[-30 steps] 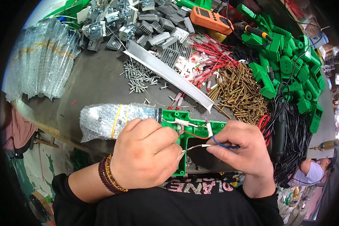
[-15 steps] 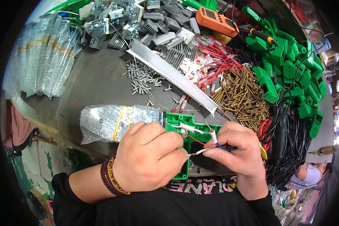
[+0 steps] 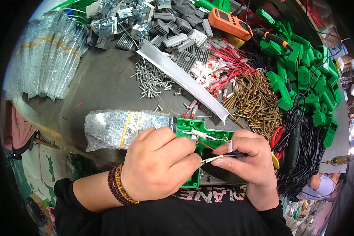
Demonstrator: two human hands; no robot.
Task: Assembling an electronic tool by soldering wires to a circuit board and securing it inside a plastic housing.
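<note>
My left hand (image 3: 159,163) pinches the end of a thin wire between thumb and forefinger. Opposite it, my right hand (image 3: 249,157) holds a white sleeve (image 3: 214,158) on that wire, thumb below and forefinger above. A red wire (image 3: 212,150) and a small white-and-red part (image 3: 229,146) sit by the right fingertips, with a bit of blue wire beside them. Beneath my hands lies a green plastic housing (image 3: 190,183), partly covered by them. A white tubular part (image 3: 199,134) with leads rests in it. Bubble wrap (image 3: 106,128) encloses the piece joined at its left.
Silver screws (image 3: 149,80), a white angled strip (image 3: 177,76) and brass screws (image 3: 255,100) lie beyond my hands. Finned grey blocks (image 3: 177,39) and an orange meter (image 3: 229,23) are farther back. Green housings (image 3: 303,67), black cables (image 3: 308,147) and red-handled pliers (image 3: 277,135) are at right.
The white sleeve now covers the twisted bare wire that showed between my fingertips. The small white-and-red part beside my right fingers has tilted and shifted slightly right.
</note>
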